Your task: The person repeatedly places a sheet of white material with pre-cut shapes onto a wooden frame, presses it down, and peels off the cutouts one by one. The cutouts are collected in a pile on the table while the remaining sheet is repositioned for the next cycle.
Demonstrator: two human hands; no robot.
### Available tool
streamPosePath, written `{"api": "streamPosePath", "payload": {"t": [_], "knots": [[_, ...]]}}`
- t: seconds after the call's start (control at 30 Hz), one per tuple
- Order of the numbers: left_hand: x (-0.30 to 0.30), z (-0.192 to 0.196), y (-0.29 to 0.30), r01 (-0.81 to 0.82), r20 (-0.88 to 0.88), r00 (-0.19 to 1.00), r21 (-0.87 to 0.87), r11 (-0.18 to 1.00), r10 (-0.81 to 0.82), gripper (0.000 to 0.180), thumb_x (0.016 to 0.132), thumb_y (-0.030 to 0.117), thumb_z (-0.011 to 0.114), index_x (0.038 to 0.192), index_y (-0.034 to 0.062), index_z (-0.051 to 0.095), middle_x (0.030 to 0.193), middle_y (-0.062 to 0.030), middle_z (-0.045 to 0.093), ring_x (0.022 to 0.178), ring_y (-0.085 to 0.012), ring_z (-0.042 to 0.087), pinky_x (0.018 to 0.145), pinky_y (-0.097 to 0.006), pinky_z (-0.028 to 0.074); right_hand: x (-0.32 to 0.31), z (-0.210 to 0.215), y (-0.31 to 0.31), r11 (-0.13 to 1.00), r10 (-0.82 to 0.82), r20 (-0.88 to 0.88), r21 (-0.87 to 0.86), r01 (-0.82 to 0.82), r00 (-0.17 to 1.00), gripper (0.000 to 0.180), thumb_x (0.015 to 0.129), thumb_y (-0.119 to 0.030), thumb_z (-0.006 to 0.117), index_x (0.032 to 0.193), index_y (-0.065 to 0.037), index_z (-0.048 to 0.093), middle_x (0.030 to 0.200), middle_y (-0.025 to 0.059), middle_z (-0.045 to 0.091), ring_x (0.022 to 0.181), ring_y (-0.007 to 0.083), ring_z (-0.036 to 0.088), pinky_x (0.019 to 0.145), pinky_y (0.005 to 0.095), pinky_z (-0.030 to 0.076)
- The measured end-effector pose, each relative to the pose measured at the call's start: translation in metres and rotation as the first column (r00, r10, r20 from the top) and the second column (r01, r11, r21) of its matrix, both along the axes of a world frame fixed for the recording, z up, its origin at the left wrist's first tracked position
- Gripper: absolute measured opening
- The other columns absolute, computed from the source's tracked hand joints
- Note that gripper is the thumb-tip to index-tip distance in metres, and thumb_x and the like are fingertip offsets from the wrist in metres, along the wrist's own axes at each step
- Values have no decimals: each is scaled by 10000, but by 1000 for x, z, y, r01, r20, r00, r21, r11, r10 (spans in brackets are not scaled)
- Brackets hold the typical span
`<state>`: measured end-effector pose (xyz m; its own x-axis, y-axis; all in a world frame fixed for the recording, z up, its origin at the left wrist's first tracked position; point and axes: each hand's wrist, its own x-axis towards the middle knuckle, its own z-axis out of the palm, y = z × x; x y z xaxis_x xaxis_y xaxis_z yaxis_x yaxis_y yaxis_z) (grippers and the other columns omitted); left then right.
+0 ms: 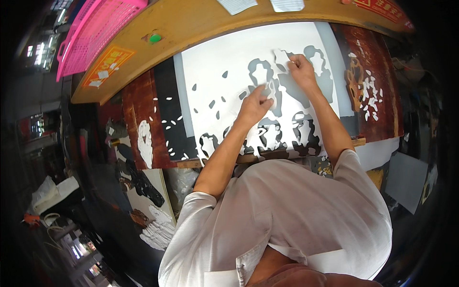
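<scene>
A large white sheet (215,52) lies on the worktable, with several shaped cut-outs through it that show grey and black beneath. My right hand (302,72) is closed in a pinch at the far right of the sheet, on a thin, irregular white cut piece (281,57). Nearer and to the left, my left hand (255,106) is low over the sheet, beside the grey-showing cut-outs. Its fingertips are smeared by motion, so whether they grip anything does not show. White shaped pieces (271,136) lie along the sheet's near edge, over dark openings.
Small white scraps (371,95) and a brown shaped form (354,79) lie at the right on the reddish-brown board. Another white cut piece (145,143) is at the left. A yellow-brown beam (191,33) crosses behind the sheet, with a pink basket (95,36) at its far left.
</scene>
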<state>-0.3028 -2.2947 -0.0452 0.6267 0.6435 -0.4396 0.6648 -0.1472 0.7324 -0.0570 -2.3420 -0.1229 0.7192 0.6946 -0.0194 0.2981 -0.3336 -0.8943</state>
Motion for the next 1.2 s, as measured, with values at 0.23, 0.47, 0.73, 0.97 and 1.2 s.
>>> {"api": "streamPosePath", "payload": {"t": [0.23,0.47,0.73,0.97,1.2], "knots": [[-99,22,34,-342,136,937,171,924,322,428,1040,227,661,1410,17,622,1278,-165,711,1014,-288,734,924,-354,578,-38,58,-53,989,96,-144,128,-78,985,288,1007,-175,678,1258,-51,746,915,36,760,812,106,660,758,288,555],[-113,-15,-47,-61,-107,983,576,815,149,538,862,236,828,1304,0,633,1300,-194,581,1196,-391,591,961,-462,528,-146,78,-70,859,510,-32,61,-508,860,244,994,-29,654,1221,3,738,1081,129,746,903,202,714,819,304,573],[-119,-16,-37,-25,24,1000,530,847,15,382,798,132,866,1066,21,617,1034,-154,653,1016,-368,642,856,-487,525,-121,64,-59,860,483,176,-277,-428,858,614,876,-125,753,1469,-79,598,1356,200,645,1190,362,636,1025,418,527],[-195,17,-4,-241,315,912,-111,964,264,320,998,146,713,1260,-11,620,949,-59,701,833,-144,614,753,-310,514,-129,97,-12,613,732,-175,-252,-749,658,307,839,-194,863,1090,-34,785,958,95,705,853,208,658,810,347,532],[-347,91,38,-494,183,864,127,860,469,269,1004,222,665,1173,36,763,863,-172,741,807,-218,712,771,-371,554,-275,123,98,381,925,7,0,-925,381,225,908,-21,759,1132,-10,776,1059,130,745,972,241,702,877,355,548]]}}
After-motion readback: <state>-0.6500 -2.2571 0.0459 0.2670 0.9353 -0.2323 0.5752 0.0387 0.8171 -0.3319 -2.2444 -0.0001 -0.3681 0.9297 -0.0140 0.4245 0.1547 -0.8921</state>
